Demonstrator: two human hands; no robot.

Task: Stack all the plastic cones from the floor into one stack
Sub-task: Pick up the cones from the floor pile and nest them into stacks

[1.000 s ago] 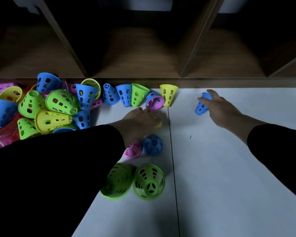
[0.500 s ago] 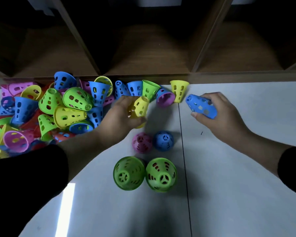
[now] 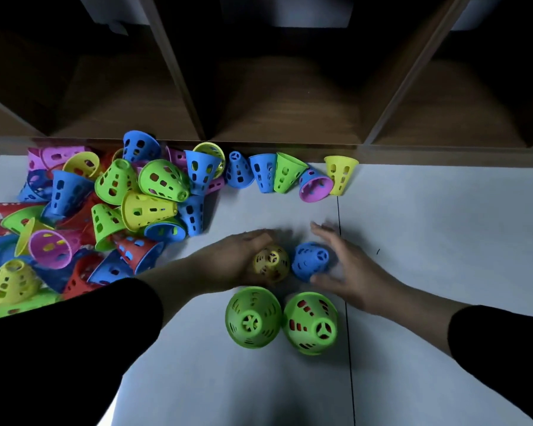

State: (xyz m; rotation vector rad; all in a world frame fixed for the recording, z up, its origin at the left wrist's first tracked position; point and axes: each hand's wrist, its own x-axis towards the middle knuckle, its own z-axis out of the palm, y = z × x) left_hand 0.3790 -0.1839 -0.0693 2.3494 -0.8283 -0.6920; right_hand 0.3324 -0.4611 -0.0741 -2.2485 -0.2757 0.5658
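A pale floor (image 3: 443, 241) runs up to a dark wooden shelf (image 3: 274, 118) at the far side. On the left lies a big loose pile (image 3: 105, 210) of plastic cones in blue, green, yellow, pink and red, tipped every way, with a row (image 3: 290, 176) of a few more along the shelf's foot. Nearer the person, four short stacks stand close together: two green ones (image 3: 253, 318) in front, a yellow-topped one (image 3: 271, 261) and a blue-topped one (image 3: 310, 261) behind.

The left hand (image 3: 231, 262) curls around the yellow cone, gripping its side. The right hand (image 3: 345, 272), blurred, has its fingers spread just beside the blue cone and seems to hold nothing.

Likely risks: the stacks stand so close that a careless sleeve could topple one, and four separate stacks must yet merge into one.
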